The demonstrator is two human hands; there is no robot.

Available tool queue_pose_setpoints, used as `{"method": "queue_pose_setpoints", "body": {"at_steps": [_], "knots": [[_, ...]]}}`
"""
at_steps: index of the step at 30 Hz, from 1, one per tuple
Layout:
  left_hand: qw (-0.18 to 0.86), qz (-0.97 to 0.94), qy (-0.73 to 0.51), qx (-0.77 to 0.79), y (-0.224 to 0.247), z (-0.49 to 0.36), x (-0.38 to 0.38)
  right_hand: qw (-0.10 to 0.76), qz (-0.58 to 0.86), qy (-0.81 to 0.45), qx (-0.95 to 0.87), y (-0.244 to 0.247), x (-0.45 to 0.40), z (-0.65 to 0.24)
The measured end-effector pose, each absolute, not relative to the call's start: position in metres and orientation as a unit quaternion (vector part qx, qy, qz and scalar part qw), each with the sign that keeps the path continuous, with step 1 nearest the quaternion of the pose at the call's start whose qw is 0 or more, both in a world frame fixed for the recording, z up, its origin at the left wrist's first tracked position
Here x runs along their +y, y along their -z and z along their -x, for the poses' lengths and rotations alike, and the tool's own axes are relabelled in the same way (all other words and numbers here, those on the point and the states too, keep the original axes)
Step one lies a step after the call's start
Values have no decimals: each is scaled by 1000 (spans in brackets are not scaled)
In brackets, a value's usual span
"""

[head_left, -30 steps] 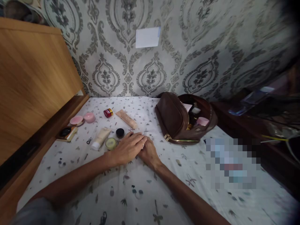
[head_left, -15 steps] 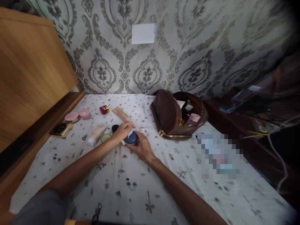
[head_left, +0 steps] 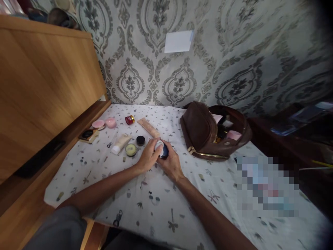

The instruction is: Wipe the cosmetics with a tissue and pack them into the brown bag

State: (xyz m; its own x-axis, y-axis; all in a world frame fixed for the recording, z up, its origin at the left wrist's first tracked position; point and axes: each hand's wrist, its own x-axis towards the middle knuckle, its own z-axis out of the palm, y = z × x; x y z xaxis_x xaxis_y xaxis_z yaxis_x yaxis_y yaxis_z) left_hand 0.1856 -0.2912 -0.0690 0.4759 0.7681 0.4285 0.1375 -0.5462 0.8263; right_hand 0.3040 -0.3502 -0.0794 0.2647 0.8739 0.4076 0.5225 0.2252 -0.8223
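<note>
My right hand [head_left: 172,166] is closed around a dark blue round container [head_left: 165,152], its fingers wrapped along the side. With my left hand [head_left: 147,157], I press a crumpled white tissue [head_left: 159,144] against the container's top. Just left of my hands are a small jar with a black lid [head_left: 140,140] and a round pot with a pale green top [head_left: 130,149]. A cream tube with a white cap [head_left: 121,143] lies beside them. Behind my hands lies a peach tube [head_left: 148,127].
At the back left are a red jar with a gold lid [head_left: 129,119], a pink jar [head_left: 110,122], a pink round compact [head_left: 98,124] and a black-and-gold case [head_left: 88,135]. An open brown bag [head_left: 199,126] full of items stands right. A wooden cabinet [head_left: 47,73] borders the left.
The view has shifted left, so things appear further right. My left hand has moved the tissue across the blue container, which is now tilted differently in my right hand.
</note>
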Motion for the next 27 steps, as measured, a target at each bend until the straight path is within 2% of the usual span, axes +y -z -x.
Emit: {"method": "queue_pose_setpoints", "body": {"at_steps": [7, 13, 19, 27], "knots": [[403, -762, -426, 273, 57, -176, -294, 562, 564, -221, -563, 77, -351, -306], [582, -611, -430, 322, 68, -178, -286, 570, 533, -270, -564, 73, -356, -305], [660, -513, -435, 334, 71, -181, -287, 603, 529, -232, -550, 84, -353, -303], [647, -597, -367, 302, 69, -173, -299, 615, 553, -166, -537, 85, -352, -309]]}}
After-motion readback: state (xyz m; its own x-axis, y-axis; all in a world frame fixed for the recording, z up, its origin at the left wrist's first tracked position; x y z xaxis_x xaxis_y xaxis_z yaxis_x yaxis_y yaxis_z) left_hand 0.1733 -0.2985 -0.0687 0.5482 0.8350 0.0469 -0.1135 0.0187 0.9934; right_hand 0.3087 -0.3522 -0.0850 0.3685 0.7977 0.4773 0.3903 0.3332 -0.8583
